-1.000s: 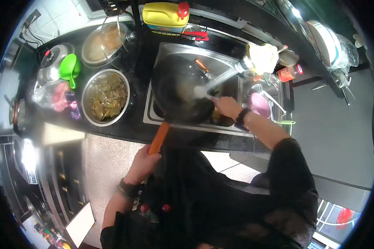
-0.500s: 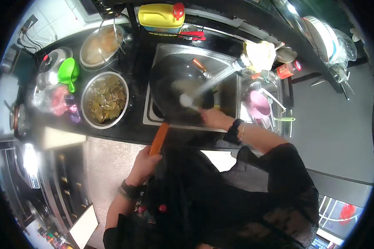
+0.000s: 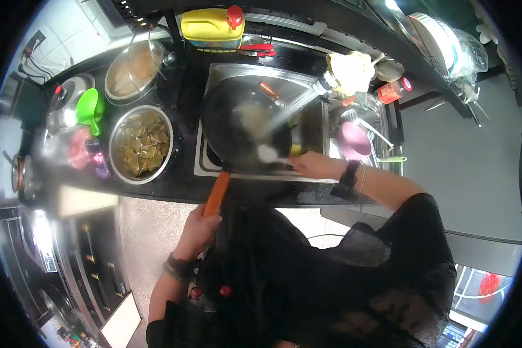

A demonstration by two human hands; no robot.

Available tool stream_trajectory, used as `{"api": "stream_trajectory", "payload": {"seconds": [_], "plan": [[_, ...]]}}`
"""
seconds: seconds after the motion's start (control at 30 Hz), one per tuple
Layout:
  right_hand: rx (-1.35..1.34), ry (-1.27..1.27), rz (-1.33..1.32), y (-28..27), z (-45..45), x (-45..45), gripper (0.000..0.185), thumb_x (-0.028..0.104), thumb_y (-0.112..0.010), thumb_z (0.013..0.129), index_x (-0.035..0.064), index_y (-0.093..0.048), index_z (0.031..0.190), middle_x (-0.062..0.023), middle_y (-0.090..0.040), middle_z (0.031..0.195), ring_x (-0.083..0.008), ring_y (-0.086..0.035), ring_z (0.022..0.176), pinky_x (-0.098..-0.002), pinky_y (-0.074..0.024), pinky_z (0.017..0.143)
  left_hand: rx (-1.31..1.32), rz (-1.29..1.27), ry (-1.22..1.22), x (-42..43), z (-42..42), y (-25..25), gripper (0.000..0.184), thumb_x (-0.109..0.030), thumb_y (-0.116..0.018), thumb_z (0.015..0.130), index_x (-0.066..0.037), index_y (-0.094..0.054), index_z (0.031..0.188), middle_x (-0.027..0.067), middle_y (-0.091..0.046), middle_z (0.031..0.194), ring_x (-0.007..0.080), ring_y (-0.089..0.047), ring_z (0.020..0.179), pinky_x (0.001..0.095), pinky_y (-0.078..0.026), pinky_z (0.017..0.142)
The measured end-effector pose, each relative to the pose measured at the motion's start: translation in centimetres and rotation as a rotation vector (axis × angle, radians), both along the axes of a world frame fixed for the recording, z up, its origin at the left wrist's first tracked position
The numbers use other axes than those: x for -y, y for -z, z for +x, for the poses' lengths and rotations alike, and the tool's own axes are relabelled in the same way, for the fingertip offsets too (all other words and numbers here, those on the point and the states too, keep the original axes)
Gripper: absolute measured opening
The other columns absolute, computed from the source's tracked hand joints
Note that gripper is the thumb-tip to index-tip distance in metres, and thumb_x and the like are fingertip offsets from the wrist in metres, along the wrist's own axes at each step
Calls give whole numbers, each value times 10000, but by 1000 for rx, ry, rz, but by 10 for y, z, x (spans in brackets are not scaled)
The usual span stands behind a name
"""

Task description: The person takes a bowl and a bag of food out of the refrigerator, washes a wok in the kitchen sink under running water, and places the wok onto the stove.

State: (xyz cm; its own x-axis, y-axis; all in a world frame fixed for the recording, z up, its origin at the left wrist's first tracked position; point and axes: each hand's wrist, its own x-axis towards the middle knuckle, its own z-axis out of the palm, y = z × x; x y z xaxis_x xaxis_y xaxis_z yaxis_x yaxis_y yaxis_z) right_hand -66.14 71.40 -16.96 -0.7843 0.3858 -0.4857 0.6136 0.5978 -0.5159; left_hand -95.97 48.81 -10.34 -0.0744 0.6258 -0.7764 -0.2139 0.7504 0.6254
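A dark wok rests over the left part of the steel sink, its orange handle pointing toward me. My left hand is wrapped round the end of that handle. Inside the wok is a brush with a pale, blurred head; my right hand is closed on its handle, near the wok's front right side. From the faucet a stream of water runs into the wok, where cloudy water lies.
Left of the sink stand a steel bowl of leaf-like pieces, a lidded pan and a green scoop. Right of it are a pink bowl and a red-lidded jar. A yellow jug stands behind.
The brush and my right hand have moved from the wok's middle to its near side. My left hand keeps hold of the handle. The whole view has shifted slightly.
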Motion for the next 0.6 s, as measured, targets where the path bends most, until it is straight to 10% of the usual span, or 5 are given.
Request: {"api": "stream_trajectory", "payload": {"seconds": [0.3,0.6], "plan": [[130,-70,576,64,4,-55,321,184,-380,960,57,-473,1239,-168,-644,762,-365,-639,664,-462,-501,531,28,0,-19,5,-6,12,339,-73,-589,803,-2,-517,1126,-22,-470,651,63,-403,433,220,-309,372],[-288,223,-240,27,-79,21,412,173,-447,917,62,-483,1312,-210,-635,784,-368,-619,674,-448,-477,623,49,0,16,0,-15,6,294,-106,-583,820,-12,-532,1094,-52,-429,604,43,-381,427,206,-292,371]]}}
